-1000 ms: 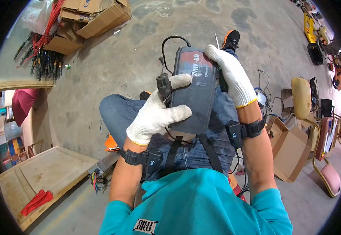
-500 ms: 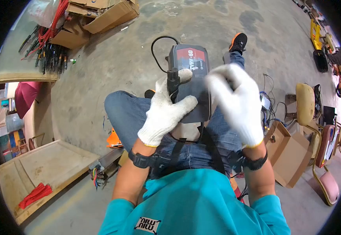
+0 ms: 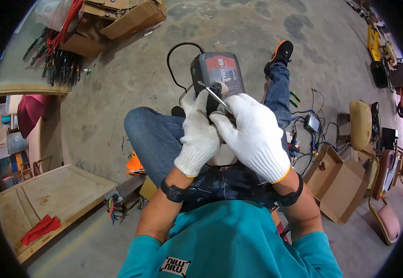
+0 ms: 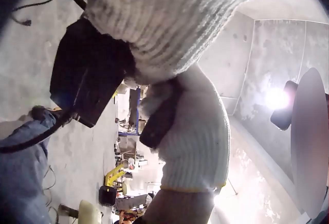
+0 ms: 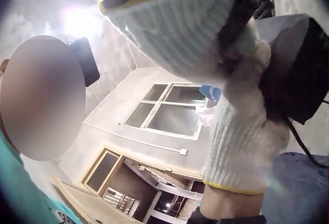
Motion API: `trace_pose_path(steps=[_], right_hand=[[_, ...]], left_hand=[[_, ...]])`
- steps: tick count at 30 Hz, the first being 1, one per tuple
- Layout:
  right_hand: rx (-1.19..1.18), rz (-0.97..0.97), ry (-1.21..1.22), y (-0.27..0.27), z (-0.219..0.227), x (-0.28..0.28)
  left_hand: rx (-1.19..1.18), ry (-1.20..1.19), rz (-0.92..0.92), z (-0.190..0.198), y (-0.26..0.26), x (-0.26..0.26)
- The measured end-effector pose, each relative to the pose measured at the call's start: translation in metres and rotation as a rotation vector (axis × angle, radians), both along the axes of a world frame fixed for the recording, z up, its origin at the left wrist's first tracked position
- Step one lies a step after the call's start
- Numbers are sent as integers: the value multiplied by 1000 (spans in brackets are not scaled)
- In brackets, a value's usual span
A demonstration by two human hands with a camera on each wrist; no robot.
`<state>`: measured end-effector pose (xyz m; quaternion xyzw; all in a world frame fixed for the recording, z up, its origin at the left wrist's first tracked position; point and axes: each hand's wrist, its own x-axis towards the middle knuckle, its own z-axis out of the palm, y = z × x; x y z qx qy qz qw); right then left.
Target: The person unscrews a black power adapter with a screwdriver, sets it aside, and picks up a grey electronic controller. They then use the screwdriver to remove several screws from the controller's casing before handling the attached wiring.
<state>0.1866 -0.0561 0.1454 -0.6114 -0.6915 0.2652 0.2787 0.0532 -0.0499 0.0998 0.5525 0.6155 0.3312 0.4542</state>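
Note:
My gloved left hand [image 3: 196,129] grips the lower left side of a dark box-shaped electrical unit [image 3: 201,69] with a red label, held above my lap. A black cable loops from the unit's top. A black plug [image 3: 214,95] lies against the unit by my left fingers. My gloved right hand [image 3: 254,134] holds a screwdriver [image 3: 215,96], its metal shaft slanting up and left across the plug. In the left wrist view its dark handle [image 4: 157,123] sticks out of the right glove. The unit's lower part is hidden behind both hands.
Tangled wires and a small box [image 3: 311,123] lie on the floor to the right, with green-handled pliers [image 3: 295,97] nearby. An open cardboard box [image 3: 345,185] and chairs [image 3: 359,123] stand farther right. A wooden board [image 3: 57,199] is at left.
My right hand has left the unit's right side, turned the screwdriver over and come in beside my left hand. The unit has dropped slightly and shifted left; my left hand still grips it.

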Motion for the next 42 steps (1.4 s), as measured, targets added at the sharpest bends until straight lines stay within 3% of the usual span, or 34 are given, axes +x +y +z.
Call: trace_pose_path(steps=[2,4,6,7,12,17,19,20,22,23,25,30,32,33,37,39,40,42], right_hand=[[-16,2,33,1,-1,5],[21,-41,76,3,-5,11],[-52,-96,177,5,-5,19],[-54,-116,203,6,-3,24],[-245,-267,355,10,5,59],[92,-265,288,10,-29,84],[-260,-318,341,9,-29,93],[-261,-318,341,11,-28,95],[-535,-378,251,13,-23,98],[-538,-378,252,12,-32,98],[-11,-302,318,8,-53,93],[-289,-347,446,3,-38,86],[-416,-251,428,2,-37,81],[-227,-169,399,-1,-42,75],[-163,-142,473,-3,-39,64],[-535,-170,447,-2,-26,63],[-536,-169,446,-3,-29,60],[-298,-137,509,-7,-37,54]], left_hand=[[-102,-45,32,6,2,0],[-130,70,53,1,4,-6],[21,-242,20,0,4,-12],[-51,-313,-14,3,5,-18],[-104,-430,-38,13,8,-32],[-68,-550,21,6,8,-36],[-89,-609,47,7,9,-38],[-95,-629,52,8,10,-39],[-111,-667,67,10,10,-41],[-113,-666,68,10,9,-41],[-91,-656,102,10,10,-39],[-126,-715,130,10,13,-39],[-169,-750,136,11,14,-38],[-192,-795,154,10,15,-38],[-264,-909,204,8,17,-39],[-279,-955,217,6,17,-42],[-295,-999,228,5,16,-42],[-298,-1019,232,4,16,-43]])
